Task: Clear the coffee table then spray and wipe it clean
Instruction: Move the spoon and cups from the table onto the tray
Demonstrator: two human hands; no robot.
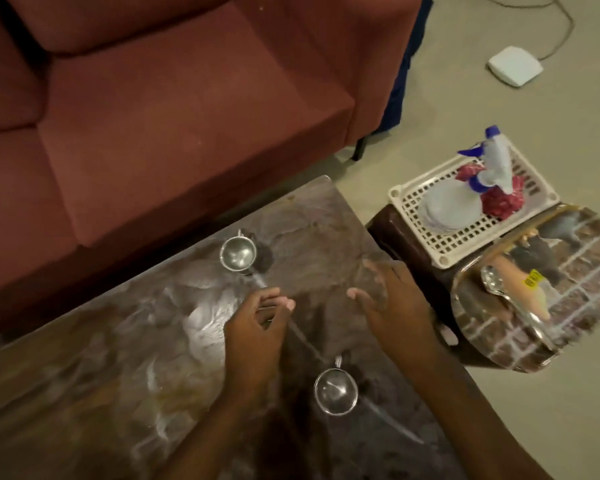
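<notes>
Clearing is still the step in hand, I'd say: on the brown marbled coffee table one small round steel cup is standing just beyond the left hand, and a second steel cup is sitting nearer the person, between the forearms. The left hand is hovering with its fingers curled, though I cannot tell whether it is pinching anything; the right hand is hanging spread and empty, apart from it. Off to the right hand's right, a white plastic basket is holding the blue-and-white spray bottle and a red cloth. The next move is likely calling for a grip on a cup

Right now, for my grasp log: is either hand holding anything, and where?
Right hand holds nothing; left hand is curled, whether it pinches anything cannot be told.
</notes>
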